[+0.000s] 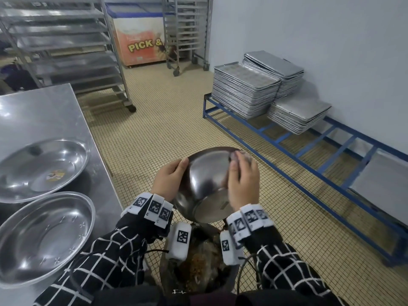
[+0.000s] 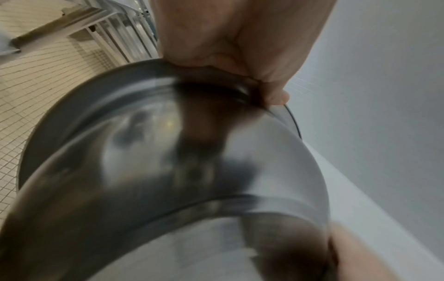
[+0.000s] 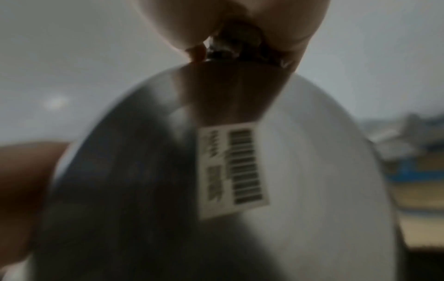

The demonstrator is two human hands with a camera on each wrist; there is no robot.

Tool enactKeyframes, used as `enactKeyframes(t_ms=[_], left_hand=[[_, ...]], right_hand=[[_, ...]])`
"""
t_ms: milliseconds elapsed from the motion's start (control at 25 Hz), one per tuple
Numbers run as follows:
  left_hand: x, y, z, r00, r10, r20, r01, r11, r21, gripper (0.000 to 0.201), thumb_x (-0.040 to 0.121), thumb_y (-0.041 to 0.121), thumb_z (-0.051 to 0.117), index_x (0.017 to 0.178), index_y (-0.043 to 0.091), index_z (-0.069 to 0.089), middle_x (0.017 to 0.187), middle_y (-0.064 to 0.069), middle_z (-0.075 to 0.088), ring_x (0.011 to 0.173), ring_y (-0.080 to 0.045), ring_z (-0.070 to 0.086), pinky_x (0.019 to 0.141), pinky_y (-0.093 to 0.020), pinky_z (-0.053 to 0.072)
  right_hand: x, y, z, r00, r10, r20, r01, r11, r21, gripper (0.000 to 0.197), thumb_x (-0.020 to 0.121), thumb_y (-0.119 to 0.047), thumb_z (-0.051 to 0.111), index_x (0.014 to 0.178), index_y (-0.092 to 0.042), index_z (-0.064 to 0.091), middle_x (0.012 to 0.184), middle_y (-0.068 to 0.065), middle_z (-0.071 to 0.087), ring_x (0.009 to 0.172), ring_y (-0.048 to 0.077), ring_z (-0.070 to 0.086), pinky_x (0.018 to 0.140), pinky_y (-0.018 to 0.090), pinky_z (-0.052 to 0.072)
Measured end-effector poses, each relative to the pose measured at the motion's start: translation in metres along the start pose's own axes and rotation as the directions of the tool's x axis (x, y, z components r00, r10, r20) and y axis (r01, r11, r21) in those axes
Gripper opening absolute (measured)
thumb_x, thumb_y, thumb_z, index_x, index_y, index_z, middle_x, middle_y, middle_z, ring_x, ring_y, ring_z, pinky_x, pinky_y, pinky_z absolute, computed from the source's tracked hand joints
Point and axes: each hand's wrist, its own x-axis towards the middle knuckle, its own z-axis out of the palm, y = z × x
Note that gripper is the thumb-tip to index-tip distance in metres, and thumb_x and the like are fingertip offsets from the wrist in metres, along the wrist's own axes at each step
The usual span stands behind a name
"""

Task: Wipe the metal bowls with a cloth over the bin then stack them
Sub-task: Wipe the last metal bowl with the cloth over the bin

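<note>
A metal bowl [image 1: 205,184] is held tilted above the bin [image 1: 198,263], its underside towards me. My left hand [image 1: 176,171] grips the bowl's left rim, thumb on the outside. In the left wrist view the left hand [image 2: 240,47] curls over the rim of the bowl [image 2: 168,171]. My right hand [image 1: 240,173] presses a bunched cloth [image 1: 241,156] against the bowl's outer wall at the upper right. The right wrist view shows the dark cloth [image 3: 235,45] under the fingers and a barcode sticker [image 3: 233,171] on the bowl's base. Two more bowls [image 1: 42,168] [image 1: 44,237] sit open-side up on the table.
The steel table [image 1: 44,111] runs along my left. Brownish waste fills the bin. Stacks of baking trays [image 1: 245,89] rest on a low blue frame [image 1: 309,151] along the right wall. Wheeled tray racks [image 1: 66,51] and a chest freezer [image 1: 141,40] stand at the back across the tiled floor.
</note>
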Motion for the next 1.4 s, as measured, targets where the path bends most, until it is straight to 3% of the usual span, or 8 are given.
enactKeyframes(t_ms=[160,280,440,600,720,920,1120,1400], left_hand=[[0.002,-0.004,-0.007,1.000,-0.018,-0.016,0.018,1.000,0.007,0.032,0.098,0.043,0.046,0.088,0.021,0.067,0.084,-0.006,0.071,0.082,-0.024,0.066,0.077,-0.036,0.053],[0.002,-0.004,-0.007,1.000,-0.002,-0.031,0.003,1.000,0.024,0.032,0.098,0.041,0.047,0.088,0.018,0.067,0.084,-0.009,0.069,0.083,-0.028,0.065,0.082,-0.042,0.053],[-0.001,0.007,0.001,0.997,0.078,0.014,-0.079,0.995,0.058,0.033,0.099,0.036,0.048,0.091,0.011,0.067,0.088,-0.013,0.068,0.083,-0.026,0.064,0.079,-0.039,0.051],[-0.001,0.003,-0.005,0.998,0.054,0.023,-0.055,0.998,0.033,0.034,0.098,0.041,0.047,0.089,0.016,0.068,0.088,-0.013,0.070,0.086,-0.031,0.065,0.084,-0.048,0.052],[-0.001,-0.002,-0.014,1.000,-0.010,0.006,0.011,0.998,-0.060,0.028,0.098,0.042,0.046,0.090,0.026,0.068,0.091,-0.002,0.071,0.090,-0.022,0.066,0.086,-0.038,0.052],[0.007,-0.015,-0.018,1.000,-0.005,0.015,0.006,0.997,-0.076,0.036,0.098,0.046,0.038,0.103,0.021,0.064,0.099,0.000,0.067,0.092,-0.016,0.063,0.086,-0.032,0.048],[0.005,-0.032,-0.016,1.000,0.006,0.003,-0.006,1.000,0.026,0.029,0.103,0.038,0.031,0.094,0.015,0.046,0.083,0.001,0.050,0.073,-0.012,0.050,0.070,-0.025,0.040],[0.001,-0.036,-0.019,0.999,0.018,0.033,-0.022,0.992,0.127,0.029,0.101,0.037,0.037,0.113,0.019,0.055,0.098,0.006,0.060,0.089,-0.007,0.056,0.089,-0.032,0.047]], right_hand=[[0.012,0.028,-0.015,0.980,0.192,0.042,-0.197,0.966,0.169,0.031,0.100,-0.026,0.041,0.125,-0.022,0.059,0.123,-0.001,0.059,0.115,0.014,0.054,0.090,0.021,0.042],[-0.002,0.005,-0.013,0.995,-0.092,-0.043,0.097,0.984,0.151,0.032,0.098,-0.020,0.045,0.129,-0.020,0.056,0.129,-0.002,0.054,0.116,0.008,0.050,0.087,0.006,0.037],[-0.033,-0.032,0.015,0.898,-0.431,0.086,0.439,0.870,-0.224,0.045,0.098,-0.032,0.032,0.142,-0.025,0.040,0.151,0.001,0.033,0.142,0.021,0.021,0.115,0.037,0.021],[-0.010,-0.019,0.009,0.998,-0.033,-0.061,0.029,0.997,-0.078,0.051,0.100,-0.042,0.020,0.146,-0.021,0.031,0.151,0.005,0.028,0.138,0.025,0.029,0.111,0.042,0.031],[0.013,0.028,-0.003,0.852,0.510,0.118,-0.518,0.790,0.329,0.046,0.100,-0.042,0.029,0.127,-0.014,0.054,0.131,0.011,0.052,0.114,0.026,0.051,0.096,0.038,0.042],[0.009,0.057,-0.018,0.758,0.564,0.328,-0.641,0.548,0.538,0.019,0.097,-0.042,0.043,0.103,-0.031,0.057,0.108,0.003,0.060,0.102,0.025,0.057,0.093,0.049,0.049],[0.019,0.057,-0.032,0.891,0.402,0.211,-0.454,0.775,0.440,0.011,0.096,-0.031,0.050,0.090,-0.036,0.058,0.099,-0.007,0.063,0.101,0.024,0.059,0.093,0.052,0.048],[0.032,0.021,-0.045,0.987,0.069,0.146,-0.094,0.981,0.172,0.015,0.097,-0.025,0.048,0.107,-0.017,0.056,0.097,-0.011,0.058,0.096,0.011,0.054,0.078,0.024,0.038]])
